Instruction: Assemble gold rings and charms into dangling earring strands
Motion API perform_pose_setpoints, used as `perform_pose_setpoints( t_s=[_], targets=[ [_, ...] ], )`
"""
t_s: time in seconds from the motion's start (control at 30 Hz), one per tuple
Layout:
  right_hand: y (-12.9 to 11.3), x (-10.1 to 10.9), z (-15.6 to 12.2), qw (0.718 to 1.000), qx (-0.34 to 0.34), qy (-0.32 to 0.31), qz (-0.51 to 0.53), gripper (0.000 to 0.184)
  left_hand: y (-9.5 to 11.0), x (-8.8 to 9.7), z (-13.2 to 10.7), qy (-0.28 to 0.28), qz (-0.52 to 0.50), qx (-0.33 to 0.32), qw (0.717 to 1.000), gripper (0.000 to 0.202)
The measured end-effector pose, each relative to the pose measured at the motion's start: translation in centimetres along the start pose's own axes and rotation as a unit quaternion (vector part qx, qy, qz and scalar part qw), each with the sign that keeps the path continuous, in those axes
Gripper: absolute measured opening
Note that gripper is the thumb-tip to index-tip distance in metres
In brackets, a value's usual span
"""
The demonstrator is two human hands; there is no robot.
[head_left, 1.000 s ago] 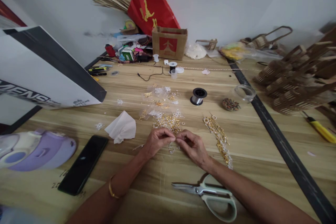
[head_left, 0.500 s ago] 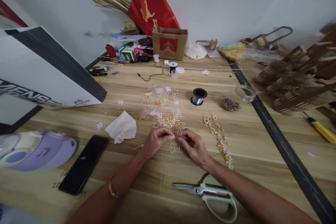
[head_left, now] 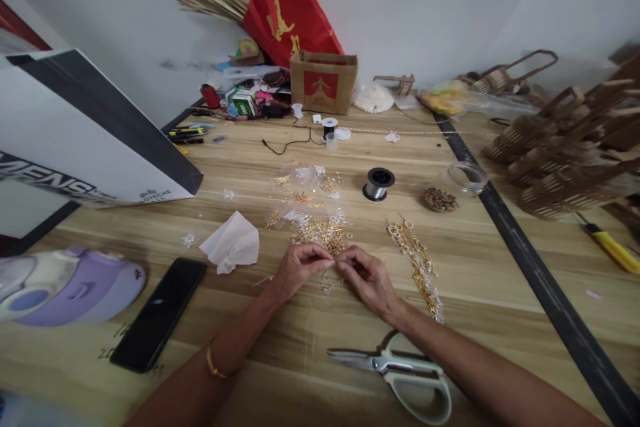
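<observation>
Over the wooden table, my left hand [head_left: 303,269] and my right hand [head_left: 367,275] meet at the fingertips, each closed in a pinch. A thin silvery chain [head_left: 327,283] shows just below the fingertips between them; the exact piece in the pinch is too small to make out. Right behind the hands lies a pile of small gold and silver jewellery findings [head_left: 320,232]. To the right of my right hand, a bundle of gold and silver chains [head_left: 419,263] is laid out. White-handled scissors [head_left: 395,367] lie partly beneath my right forearm.
A black spool of silvery wire [head_left: 379,184] stands beyond the hands. Farther right is a clear jar with dark beads [head_left: 441,199]. On the left lie a tissue [head_left: 233,242], a phone [head_left: 159,313] and a lilac object [head_left: 80,285]. A paper bag [head_left: 324,83] stands at the back.
Almost nothing differs. Both hands keep their pinch in the same place, with only a slight shift of the fingertips.
</observation>
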State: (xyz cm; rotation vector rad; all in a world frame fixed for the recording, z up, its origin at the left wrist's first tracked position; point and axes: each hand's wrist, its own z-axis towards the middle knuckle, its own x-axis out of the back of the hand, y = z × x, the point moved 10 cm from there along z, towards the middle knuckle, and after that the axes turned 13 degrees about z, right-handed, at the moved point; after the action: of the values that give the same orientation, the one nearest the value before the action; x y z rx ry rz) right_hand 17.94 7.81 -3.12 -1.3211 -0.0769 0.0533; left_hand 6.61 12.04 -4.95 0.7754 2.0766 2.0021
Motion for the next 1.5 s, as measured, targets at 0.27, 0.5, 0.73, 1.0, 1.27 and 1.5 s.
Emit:
perform_pose_setpoints(
  t_s=[0.27,0.5,0.73,1.0,1.27,1.5],
  targets=[
    [0.2,-0.1,-0.1,1.000,-0.010,-0.004,0.002,0.015,0.2,-0.1,0.0,-0.006,0.006,-0.003,1.000,0.015],
    [0.4,0.2,-0.1,0.999,-0.044,0.000,0.030,0.023,1.4,0.1,0.0,-0.001,0.022,-0.062,0.998,0.012],
    [0.0,-0.2,-0.1,0.996,-0.032,-0.004,0.081,0.019,2.4,-0.4,-0.5,-0.006,0.050,-0.123,0.991,0.009],
    [0.4,-0.6,-0.3,0.996,-0.043,-0.017,0.077,0.016,3.8,0.1,-1.2,0.039,0.127,-0.150,0.980,0.009],
    [0.4,1.0,-0.3,0.995,-0.064,0.054,0.058,0.023,3.7,0.2,-1.0,0.010,0.094,-0.146,0.985,0.011],
    [-0.5,0.6,-0.3,0.995,-0.027,0.037,0.085,0.021,3.9,-0.2,-1.1,0.006,0.114,-0.159,0.981,0.012]
  ],
)
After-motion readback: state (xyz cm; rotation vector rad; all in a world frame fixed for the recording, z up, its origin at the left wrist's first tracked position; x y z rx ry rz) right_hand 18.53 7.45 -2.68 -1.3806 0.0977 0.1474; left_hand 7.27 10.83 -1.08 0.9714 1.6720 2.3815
